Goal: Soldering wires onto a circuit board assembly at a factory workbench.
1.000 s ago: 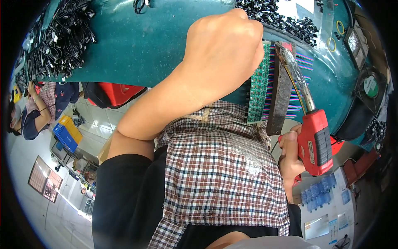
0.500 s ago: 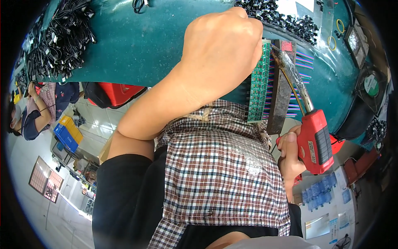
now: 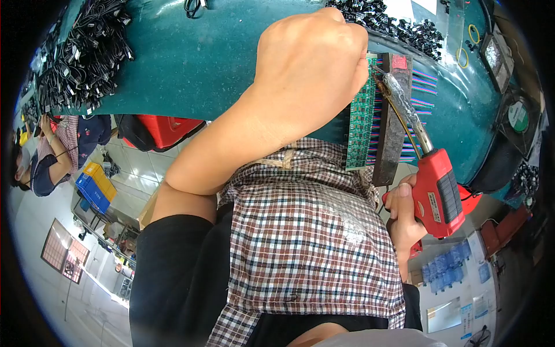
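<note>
My left hand (image 3: 315, 66) is closed, back of the hand up, over the top end of a green circuit board strip (image 3: 359, 124). Its fingertips, and whatever they pinch, are hidden beneath it. In my right hand (image 3: 404, 217) is a red soldering gun (image 3: 438, 194), gripped by its handle. The gun's metal barrel slants up and left, bringing its tip to the board's upper right edge, close to my left hand. Thin coloured wires (image 3: 425, 87) run from the board's right side under a dark bar (image 3: 394, 127) that lies lengthwise beside the board.
A heap of black cables (image 3: 87, 55) lies at the table's far left. Small black connectors (image 3: 399, 29) are piled at the back right, behind a ledge. A black fan (image 3: 517, 118) stands at the right edge. Another person (image 3: 55, 144) sits at the far left.
The soldering gun has shifted slightly up and to the left, with its tip nearer the board's top end. My left hand has barely moved.
</note>
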The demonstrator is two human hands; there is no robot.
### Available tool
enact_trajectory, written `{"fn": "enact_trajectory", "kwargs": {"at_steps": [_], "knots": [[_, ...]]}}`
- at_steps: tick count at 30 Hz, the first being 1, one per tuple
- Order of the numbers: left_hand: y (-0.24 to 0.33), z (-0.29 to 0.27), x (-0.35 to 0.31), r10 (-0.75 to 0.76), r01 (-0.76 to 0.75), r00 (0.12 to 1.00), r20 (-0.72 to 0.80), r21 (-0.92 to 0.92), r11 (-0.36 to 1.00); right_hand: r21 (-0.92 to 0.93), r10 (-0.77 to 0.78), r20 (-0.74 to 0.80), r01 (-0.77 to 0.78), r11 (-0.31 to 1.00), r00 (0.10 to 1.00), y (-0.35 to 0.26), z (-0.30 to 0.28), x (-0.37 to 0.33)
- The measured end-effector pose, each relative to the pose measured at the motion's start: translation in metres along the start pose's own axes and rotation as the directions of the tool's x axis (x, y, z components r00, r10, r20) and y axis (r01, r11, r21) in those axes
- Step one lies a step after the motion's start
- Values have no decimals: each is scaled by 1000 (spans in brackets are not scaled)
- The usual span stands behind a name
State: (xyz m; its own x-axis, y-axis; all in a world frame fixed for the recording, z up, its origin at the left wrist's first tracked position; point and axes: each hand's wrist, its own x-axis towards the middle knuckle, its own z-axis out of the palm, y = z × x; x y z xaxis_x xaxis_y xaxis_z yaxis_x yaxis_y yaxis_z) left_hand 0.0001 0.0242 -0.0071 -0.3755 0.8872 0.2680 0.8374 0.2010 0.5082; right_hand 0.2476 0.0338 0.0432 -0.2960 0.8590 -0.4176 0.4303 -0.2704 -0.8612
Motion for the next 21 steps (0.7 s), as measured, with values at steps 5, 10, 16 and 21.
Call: {"fn": "enact_trajectory", "kwargs": {"at_steps": [5, 10, 16, 21], "knots": [[4, -15, 8, 4, -1, 999, 38, -77, 997, -4, 2, -8, -2, 1000, 1000, 1, 1, 0], [6, -18, 10, -3, 14, 997, 83, -127, 992, 10, 29, -16, -29, 1000, 999, 2, 0, -1], [5, -18, 9, 5, 5, 997, 75, -126, 992, -22, -82, 10, 82, 996, 997, 5, -4, -1], [4, -17, 10, -20, 34, 996, 86, -159, 987, 21, -81, -47, 82, 996, 996, 3, -3, -2]]}}
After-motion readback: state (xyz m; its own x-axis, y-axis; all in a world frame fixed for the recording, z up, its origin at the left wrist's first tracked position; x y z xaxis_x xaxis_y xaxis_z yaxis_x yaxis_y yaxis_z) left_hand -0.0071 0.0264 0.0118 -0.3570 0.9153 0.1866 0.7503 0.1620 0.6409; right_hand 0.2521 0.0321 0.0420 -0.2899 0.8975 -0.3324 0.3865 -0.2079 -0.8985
